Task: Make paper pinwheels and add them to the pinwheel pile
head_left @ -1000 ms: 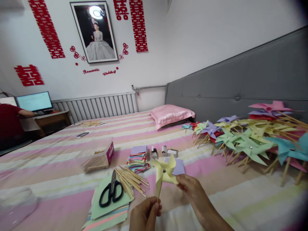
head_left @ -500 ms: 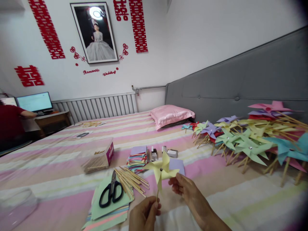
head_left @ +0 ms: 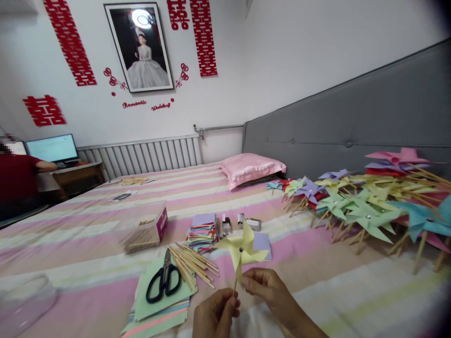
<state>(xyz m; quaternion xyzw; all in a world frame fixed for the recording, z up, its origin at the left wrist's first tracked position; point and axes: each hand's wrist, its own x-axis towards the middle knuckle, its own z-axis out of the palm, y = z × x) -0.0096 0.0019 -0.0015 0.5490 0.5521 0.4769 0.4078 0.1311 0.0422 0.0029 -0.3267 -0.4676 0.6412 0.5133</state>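
My left hand (head_left: 216, 312) is closed, pinching the thin wooden stick of a pale yellow paper pinwheel (head_left: 248, 253). The pinwheel is upright and faces me, with a small dark pin at its centre. My right hand (head_left: 269, 291) has its fingers curled together, with the tips at the lower blade, just above the left hand. To the left, black-handled scissors (head_left: 164, 279) lie on a stack of coloured paper sheets (head_left: 151, 307), beside a loose bunch of wooden sticks (head_left: 195, 263). Behind the pinwheel lies a lilac paper square (head_left: 262, 244).
Many finished pinwheels (head_left: 369, 211) lie along the right. A pile of small paper squares (head_left: 202, 232), small boxes (head_left: 253, 224) and a clear stick container (head_left: 148, 230) stand beyond the hands. A clear lid (head_left: 26, 305) lies lower left. A person in red (head_left: 17, 176) sits far left.
My right hand has moved down and left, from the pinwheel's right blade to its lower blade. The pinwheel and left hand have shifted slightly right in view.
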